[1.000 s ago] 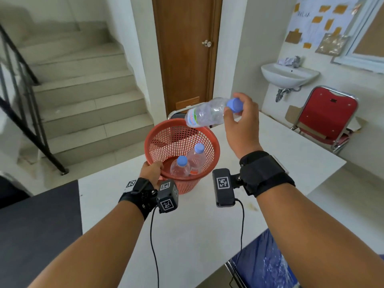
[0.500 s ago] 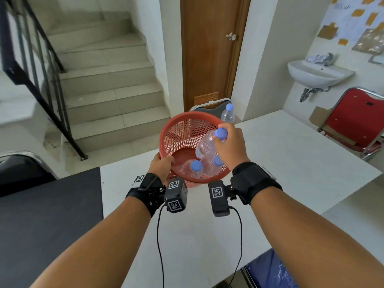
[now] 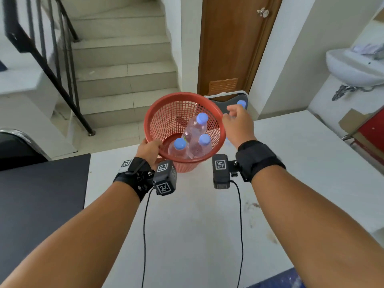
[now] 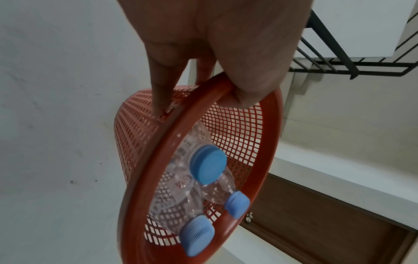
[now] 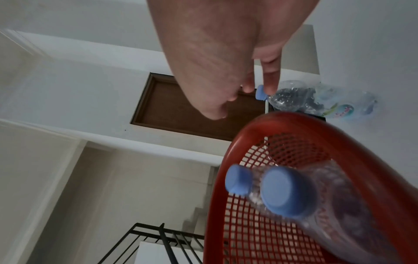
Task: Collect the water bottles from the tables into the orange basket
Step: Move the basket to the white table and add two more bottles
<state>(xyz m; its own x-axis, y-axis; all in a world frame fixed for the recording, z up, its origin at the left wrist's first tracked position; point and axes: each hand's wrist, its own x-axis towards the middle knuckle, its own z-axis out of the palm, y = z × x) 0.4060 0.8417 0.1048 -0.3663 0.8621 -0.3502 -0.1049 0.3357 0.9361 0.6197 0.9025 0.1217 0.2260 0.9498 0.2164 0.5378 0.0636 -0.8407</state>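
The orange basket stands tilted on the white table, and my left hand grips its near rim, thumb inside. Three clear water bottles with blue caps lie in it, also seen in the left wrist view. My right hand reaches past the basket's right rim, fingers straight and holding nothing. Its fingertips are at the blue cap of another bottle standing on the table behind the basket. I cannot tell whether they touch it.
A black table adjoins the white one on the left. A grey chair back stands behind the basket before a brown door. Stairs with a black railing rise at the left. A sink and red chair are right.
My right hand lowered the bottle into the basket, let it go and moved right and back toward the bottle behind the basket. The left hand kept its grip on the rim.
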